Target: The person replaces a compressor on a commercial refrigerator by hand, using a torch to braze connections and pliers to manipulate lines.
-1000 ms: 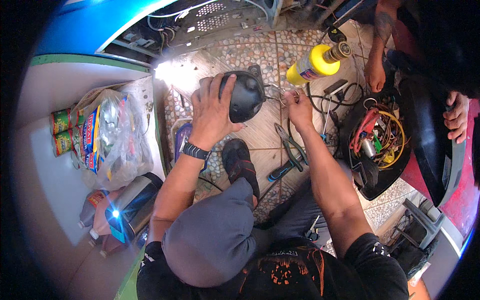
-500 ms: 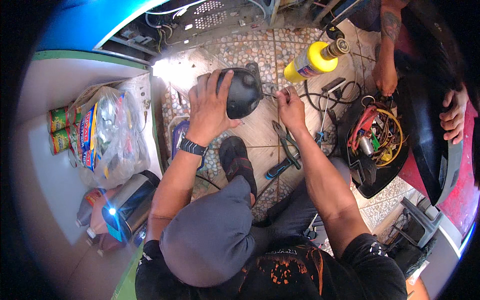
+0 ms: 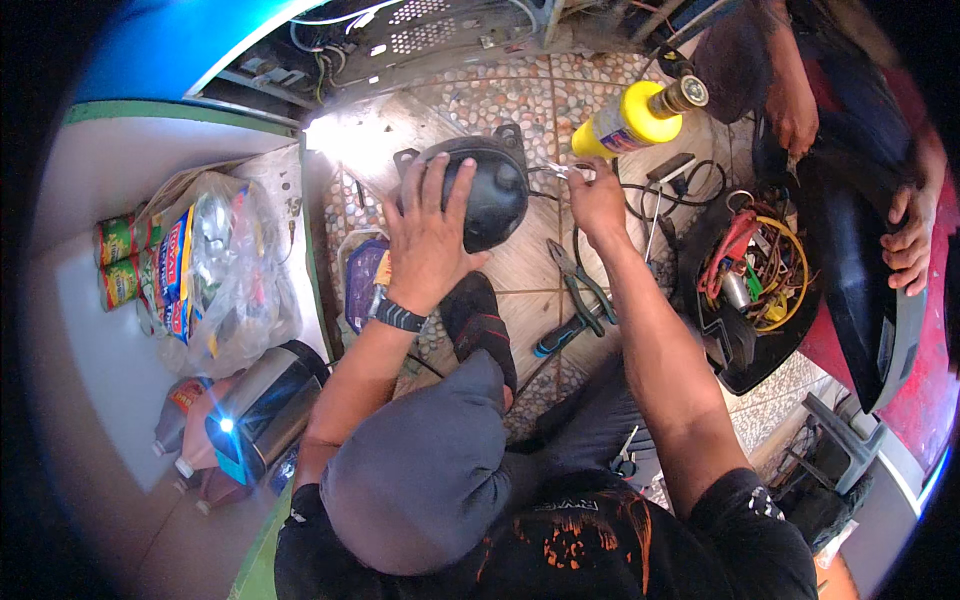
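My left hand (image 3: pixel 432 228) lies over a black dome-shaped compressor (image 3: pixel 494 205), fingers spread on its casing. The compressor stands on the floor, and mounting lugs show at its far edge. To its right, my right hand (image 3: pixel 598 200) pinches a small silvery metal piece (image 3: pixel 566 172) between thumb and fingers, close to the thin tubes at the compressor's side; its exact kind is too small to tell. Beyond that hand stands a yellow gas cylinder (image 3: pixel 630 122). Green-handled pliers (image 3: pixel 575 280) and a blue-and-black handled tool (image 3: pixel 565 335) lie nearer to me.
A black bin of wires and tools (image 3: pixel 745 375) stands at right. Beside it, another person's hand (image 3: pixel 793 118) holds something small; their other hand (image 3: pixel 908 240) rests on a black panel (image 3: pixel 850 300). A black cable (image 3: pixel 705 185) curls on the floor. A plastic bag (image 3: pixel 235 270) is at left.
My right hand has moved up and slightly right, showing the silvery piece. The compressor has turned slightly under my left hand. The other person's hand has lifted away from the bin.
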A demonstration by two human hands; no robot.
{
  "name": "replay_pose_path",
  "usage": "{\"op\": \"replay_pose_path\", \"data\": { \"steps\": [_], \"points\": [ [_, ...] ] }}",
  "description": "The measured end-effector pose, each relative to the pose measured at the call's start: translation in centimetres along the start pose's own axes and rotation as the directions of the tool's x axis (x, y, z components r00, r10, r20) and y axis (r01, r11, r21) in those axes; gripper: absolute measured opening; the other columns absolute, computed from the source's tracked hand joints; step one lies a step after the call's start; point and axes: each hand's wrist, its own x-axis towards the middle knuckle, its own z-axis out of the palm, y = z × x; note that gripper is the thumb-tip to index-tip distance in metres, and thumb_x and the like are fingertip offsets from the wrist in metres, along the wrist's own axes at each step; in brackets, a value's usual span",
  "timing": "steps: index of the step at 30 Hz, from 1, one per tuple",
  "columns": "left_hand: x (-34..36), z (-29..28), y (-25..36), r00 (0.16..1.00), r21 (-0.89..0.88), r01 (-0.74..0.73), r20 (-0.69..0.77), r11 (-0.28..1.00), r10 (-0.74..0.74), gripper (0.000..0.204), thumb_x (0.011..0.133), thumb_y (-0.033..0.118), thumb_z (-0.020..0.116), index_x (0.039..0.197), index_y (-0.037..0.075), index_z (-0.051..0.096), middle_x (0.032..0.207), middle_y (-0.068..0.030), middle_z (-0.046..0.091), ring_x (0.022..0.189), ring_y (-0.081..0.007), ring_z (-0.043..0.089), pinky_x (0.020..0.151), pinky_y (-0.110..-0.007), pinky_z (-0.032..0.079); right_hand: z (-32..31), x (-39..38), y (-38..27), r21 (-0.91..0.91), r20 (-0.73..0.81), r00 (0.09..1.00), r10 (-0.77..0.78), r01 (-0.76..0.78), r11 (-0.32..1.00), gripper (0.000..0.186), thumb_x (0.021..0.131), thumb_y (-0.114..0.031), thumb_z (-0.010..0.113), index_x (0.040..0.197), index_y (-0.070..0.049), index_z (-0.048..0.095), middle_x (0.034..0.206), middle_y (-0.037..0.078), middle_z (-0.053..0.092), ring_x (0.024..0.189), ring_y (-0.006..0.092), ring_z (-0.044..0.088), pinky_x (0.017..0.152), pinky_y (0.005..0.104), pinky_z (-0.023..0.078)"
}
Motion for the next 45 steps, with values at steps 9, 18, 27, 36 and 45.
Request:
{"op": "replay_pose_path", "data": {
  "steps": [9, 18, 27, 36, 45],
  "points": [
    [-0.8, 0.3, 0.1, 1.0, -0.012, 0.001, -0.024, 1.0, -0.001, 0.127, 0.047, 0.034, 0.098, 0.157, 0.019, 0.036, 0.156, -0.0129, 0.037, 0.143, -0.0361, 0.035, 0.111, -0.055, 0.03, -1.0, -1.3, -0.2, 0.038, 0.006, 0.996, 0.087, -0.087, 0.995, 0.035, 0.095, -0.023, 0.061, 0.126, -0.008, 0.062, 0.109, 0.028, 0.071, 0.104, 0.0425, 0.069, 0.093, 0.0479, 0.052],
    [-0.9, 0.4, 0.3, 1.0, -0.001, 0.01, -0.016, 1.0, -0.01, 0.126, 0.047, 0.034, 0.098, 0.156, 0.019, 0.037, 0.155, -0.0129, 0.038, 0.142, -0.0368, 0.036, 0.11, -0.056, 0.031, 1.4, -0.7, 1.7, 0.26, 0.085, 0.972, 0.221, -0.236, 0.936, 0.04, 0.097, -0.022, 0.06, 0.132, -0.003, 0.059, 0.114, 0.027, 0.07, 0.105, 0.0388, 0.069, 0.093, 0.0437, 0.053],
    [-0.7, 0.1, 0.2, 1.0, -0.023, 0.005, -0.015, 1.0, -0.006, 0.124, 0.047, 0.032, 0.098, 0.155, 0.019, 0.039, 0.156, -0.0131, 0.037, 0.142, -0.0372, 0.036, 0.11, -0.056, 0.032, 0.0, -2.1, 1.6, 0.286, 0.154, 0.971, 0.184, -0.222, 0.932, 0.033, 0.097, -0.02, 0.06, 0.128, -0.008, 0.059, 0.102, 0.022, 0.072, 0.089, 0.0377, 0.071, 0.079, 0.0468, 0.054],
    [-1.0, 0.4, 0.0, 1.0, -0.02, 0.01, -0.023, 1.0, -0.01, 0.124, 0.047, 0.032, 0.098, 0.155, 0.019, 0.039, 0.155, -0.0127, 0.037, 0.143, -0.0364, 0.035, 0.11, -0.055, 0.032, -1.7, -3.0, -3.5, -0.276, 0.23, 0.932, -0.28, 0.339, 0.899, 0.027, 0.098, -0.024, 0.059, 0.12, -0.008, 0.058, 0.085, 0.025, 0.071, 0.083, 0.0456, 0.07, 0.075, 0.057, 0.053],
    [-1.4, 0.7, 0.1, 0.999, -0.017, 0.003, -0.037, 1.0, -0.004, 0.125, 0.048, 0.034, 0.098, 0.157, 0.02, 0.038, 0.157, -0.0125, 0.036, 0.145, -0.0358, 0.033, 0.109, -0.057, 0.031, -2.9, -1.2, -3.3, -0.263, 0.249, 0.909, -0.333, 0.395, 0.88, 0.028, 0.097, -0.022, 0.055, 0.121, -0.008, 0.06, 0.086, 0.028, 0.071, 0.084, 0.048, 0.069, 0.077, 0.0591, 0.053]
  ]
}}
